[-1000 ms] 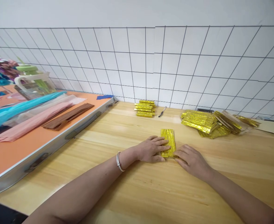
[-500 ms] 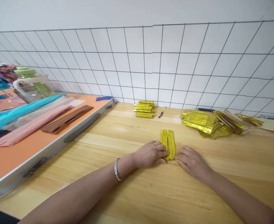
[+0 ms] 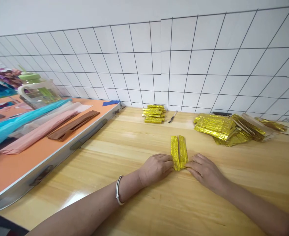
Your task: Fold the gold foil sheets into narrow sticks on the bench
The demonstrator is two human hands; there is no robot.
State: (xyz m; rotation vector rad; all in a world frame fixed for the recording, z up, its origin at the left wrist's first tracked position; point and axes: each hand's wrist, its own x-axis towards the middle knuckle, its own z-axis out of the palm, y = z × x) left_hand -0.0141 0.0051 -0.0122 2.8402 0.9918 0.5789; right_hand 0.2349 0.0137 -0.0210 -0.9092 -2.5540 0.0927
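A folded sheet of shiny gold foil paper (image 3: 183, 149) lies on the wooden table, its two long sides turned in so that a narrow gap runs down the middle. My left hand (image 3: 157, 167), with a silver bangle on the wrist, pinches the near left edge of the foil. On the near right corner, the fingertips of my right hand (image 3: 203, 172) are closed. Beyond them, toward the wall, sits a stack of narrow folded gold strips (image 3: 153, 114), and a pen (image 3: 172, 117) rests beside it.
A loose pile of gold foil sheets (image 3: 215, 126) lies at the back right. On the left, an orange-topped board (image 3: 68, 149) with a raised edge bears brown crepe paper (image 3: 74, 126), pink crepe paper (image 3: 40, 131) and a clear jug with a green lid (image 3: 40, 88). A white tiled wall stands behind.
My left fingers have drawn back left from the foil's middle to its left edge. The gap between the folded sides now shows along its full length. My right hand stays at the right corner.
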